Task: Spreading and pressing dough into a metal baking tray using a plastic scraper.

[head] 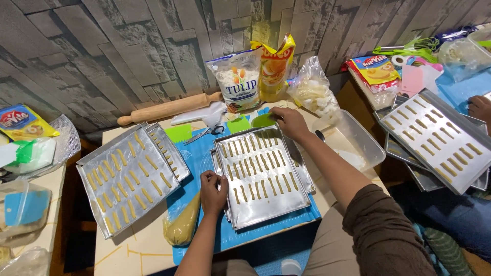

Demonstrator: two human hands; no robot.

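The metal baking tray (263, 176) of piped dough sticks (255, 171) lies on the blue mat (240, 237) mid-table. The left hand (212, 191) pinches its near-left rim; the right hand (289, 122) curls over its far edge. Lifting level probably keeps the rows from sliding; the filled piping bag (181, 225) lies just left.

A hand (480, 107) at the right edge is cut off. The lower trays (305, 174) hide under the top tray (263, 204), maybe two.
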